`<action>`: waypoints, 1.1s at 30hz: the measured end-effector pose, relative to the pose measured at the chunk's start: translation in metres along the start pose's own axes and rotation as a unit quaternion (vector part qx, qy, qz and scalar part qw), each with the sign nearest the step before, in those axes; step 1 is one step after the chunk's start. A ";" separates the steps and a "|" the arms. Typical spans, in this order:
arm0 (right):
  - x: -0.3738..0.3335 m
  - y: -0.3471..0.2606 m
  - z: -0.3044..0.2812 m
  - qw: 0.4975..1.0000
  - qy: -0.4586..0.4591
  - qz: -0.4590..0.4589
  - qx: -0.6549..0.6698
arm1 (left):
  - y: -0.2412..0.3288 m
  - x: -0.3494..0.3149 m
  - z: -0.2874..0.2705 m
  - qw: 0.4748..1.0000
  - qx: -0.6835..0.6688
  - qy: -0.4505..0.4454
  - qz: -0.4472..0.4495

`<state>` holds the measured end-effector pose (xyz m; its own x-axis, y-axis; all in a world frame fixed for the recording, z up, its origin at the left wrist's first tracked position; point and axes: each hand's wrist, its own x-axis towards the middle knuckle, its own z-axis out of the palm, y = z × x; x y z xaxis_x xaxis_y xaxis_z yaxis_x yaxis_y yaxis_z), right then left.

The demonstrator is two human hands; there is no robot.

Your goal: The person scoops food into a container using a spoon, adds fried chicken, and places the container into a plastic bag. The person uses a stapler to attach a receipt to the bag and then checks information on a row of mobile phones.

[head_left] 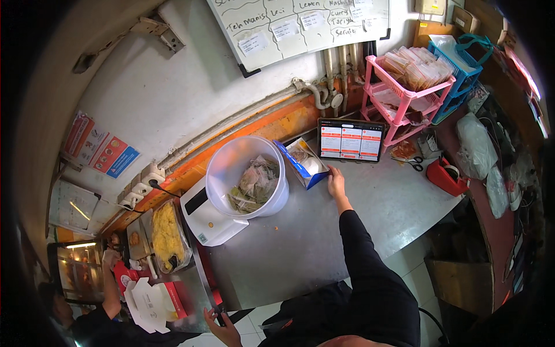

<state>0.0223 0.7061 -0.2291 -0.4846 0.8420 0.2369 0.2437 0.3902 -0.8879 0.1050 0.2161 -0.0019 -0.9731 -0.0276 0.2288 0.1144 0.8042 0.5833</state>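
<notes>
In the head view, the right hand (336, 182) reaches across the metal counter (289, 254) to the near right corner of an open blue-and-white cardboard box (317, 180). Its fingers meet the box wall there; I cannot tell whether they pinch it or merely rest on it. The box sits between a translucent plastic tub (277, 199) of small packets (254, 185) and a propped tablet (350, 139), with a round white item (312, 166) inside. The left hand (224, 331) is low, at the counter's edge beside a small dark object (218, 317); its fingers are partly bent, but whether they grasp anything is unclear.

With so little room around the box, a light, level touch on that corner would suit best, keeping the raised blue flap clear of the tub's rim and the knuckles off the tablet.
</notes>
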 end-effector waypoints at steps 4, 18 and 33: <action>0.004 0.004 -0.002 1.000 0.017 0.013 0.014 | -0.005 0.000 -0.003 1.000 0.006 -0.002 0.029; 0.011 -0.014 -0.002 0.995 0.005 0.091 -0.039 | -0.006 -0.013 -0.004 1.000 -0.011 0.010 0.014; 0.025 -0.039 0.012 0.959 -0.153 0.172 -0.163 | -0.004 -0.015 -0.005 1.000 -0.014 0.003 0.008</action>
<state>-0.0097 0.7078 -0.1934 -0.5404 0.8122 -0.2198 0.6598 0.2469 -0.7097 0.1203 0.2104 -0.0038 -0.9698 -0.0180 0.2431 0.1360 0.7877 0.6008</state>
